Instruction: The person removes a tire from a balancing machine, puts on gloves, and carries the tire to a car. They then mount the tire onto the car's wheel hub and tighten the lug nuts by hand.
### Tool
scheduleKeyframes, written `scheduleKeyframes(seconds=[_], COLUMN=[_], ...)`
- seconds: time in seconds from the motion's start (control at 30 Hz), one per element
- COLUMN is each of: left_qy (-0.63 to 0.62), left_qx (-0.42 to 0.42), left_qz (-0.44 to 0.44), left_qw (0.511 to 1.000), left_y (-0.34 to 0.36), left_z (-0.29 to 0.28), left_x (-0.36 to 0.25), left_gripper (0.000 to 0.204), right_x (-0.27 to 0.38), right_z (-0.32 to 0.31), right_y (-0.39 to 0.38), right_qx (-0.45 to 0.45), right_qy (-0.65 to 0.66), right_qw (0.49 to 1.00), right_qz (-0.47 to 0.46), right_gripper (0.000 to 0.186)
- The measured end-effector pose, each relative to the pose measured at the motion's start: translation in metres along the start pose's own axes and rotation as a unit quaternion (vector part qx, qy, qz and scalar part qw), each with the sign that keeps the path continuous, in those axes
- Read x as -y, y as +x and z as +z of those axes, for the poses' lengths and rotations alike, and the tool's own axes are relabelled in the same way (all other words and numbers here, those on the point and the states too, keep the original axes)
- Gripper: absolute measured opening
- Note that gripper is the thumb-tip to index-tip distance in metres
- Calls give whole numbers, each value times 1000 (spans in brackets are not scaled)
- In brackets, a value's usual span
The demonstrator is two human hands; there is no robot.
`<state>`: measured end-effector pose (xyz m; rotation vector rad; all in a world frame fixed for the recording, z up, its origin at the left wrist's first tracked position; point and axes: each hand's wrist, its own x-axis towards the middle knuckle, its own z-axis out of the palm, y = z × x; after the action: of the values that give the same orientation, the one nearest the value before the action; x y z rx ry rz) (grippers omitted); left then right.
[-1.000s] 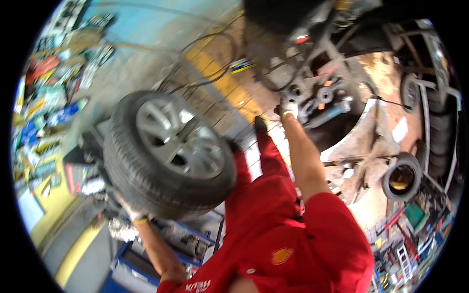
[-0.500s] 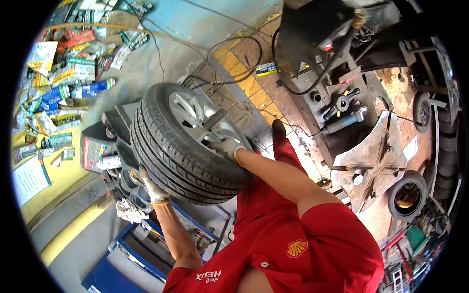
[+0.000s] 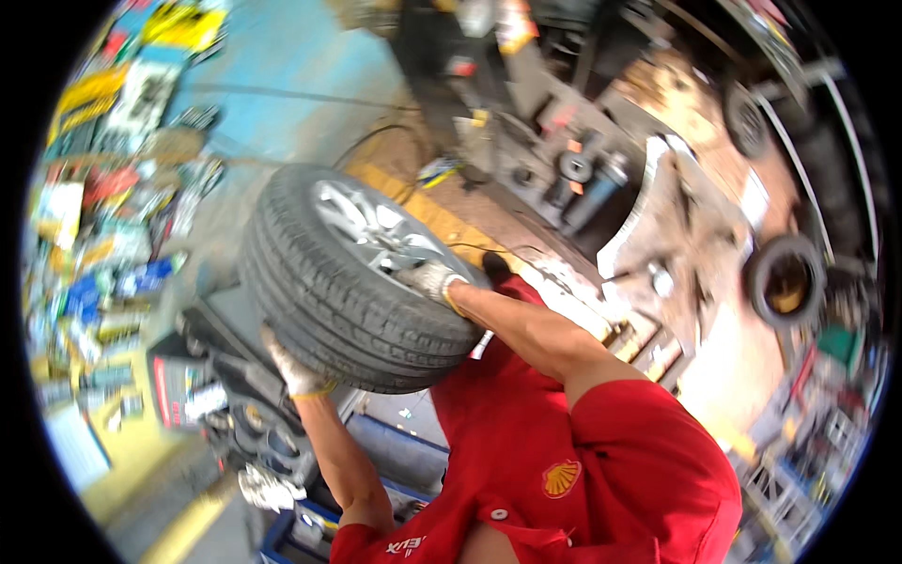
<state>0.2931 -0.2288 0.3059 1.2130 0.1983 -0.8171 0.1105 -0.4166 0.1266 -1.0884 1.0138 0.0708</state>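
A car wheel with a grooved black tyre (image 3: 329,310) and silver spoked rim (image 3: 376,226) is tilted in front of me, at a dark machine with a control panel (image 3: 188,385); whether it rests on the machine is unclear. My left hand (image 3: 293,362), in a pale glove with a yellow cuff, grips the tyre's lower left tread. My right hand (image 3: 430,280), gloved likewise, reaches across the tyre and holds the rim near its lower right, its fingertips partly hidden. Both forearms come up from red sleeves. The picture is blurred.
A metal turntable machine (image 3: 676,235) stands at right, with a loose tyre (image 3: 785,280) and a tyre rack (image 3: 808,150) beyond. A dark hose (image 3: 376,136) loops over the floor. Coloured packets (image 3: 103,235) cover the left side. A blue-framed trolley (image 3: 385,446) is below.
A second ago my right hand was away from the wheel, up right; it has since moved onto the rim. The wheel has tipped, showing more tread. The view has swung slightly since half a second ago.
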Motion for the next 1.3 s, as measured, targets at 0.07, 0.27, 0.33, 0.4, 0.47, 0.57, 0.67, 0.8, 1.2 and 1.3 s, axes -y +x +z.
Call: scheduleKeyframes(seconds=[0.07,0.27,0.33,0.4,0.47,0.57,0.67,0.8,1.2,1.3], left_qy=[16,38,94,180,173,209,258,393,701,706], left_qx=[61,180,312,338,347,355,434,413,422,508], left_qz=[-47,-100,-49,-30,-92,-201,-157,-235,-231,-175], left_qw=[997,978,944,923,917,889,849,787,526,460], left_y=[11,19,63,68,44,4,24,-95,-157,-202], left_z=[-8,-7,-57,-96,-89,-70,-94,-57,-68,-80], left_x=[4,30,37,57,51,70,94,143,389,399], left_gripper=[83,79,80,79,83,86,85,81,110,109], right_x=[-4,-64,-54,-124,-127,-252,-265,-447,-463,-357], right_z=[-3,8,35,69,92,135,160,222,189,185], right_y=[-29,-89,-139,-134,-183,-151,-190,-182,-372,-365], right_qx=[-84,-235,-253,-283,-309,-400,-375,-334,-525,-656], right_qy=[20,52,119,181,209,287,261,528,455,51], right_qw=[994,967,959,941,925,869,888,779,717,698], right_qz=[-62,-84,-45,-47,-68,-52,44,-50,61,281], right_gripper=[63,70,61,59,61,64,68,67,79,97])
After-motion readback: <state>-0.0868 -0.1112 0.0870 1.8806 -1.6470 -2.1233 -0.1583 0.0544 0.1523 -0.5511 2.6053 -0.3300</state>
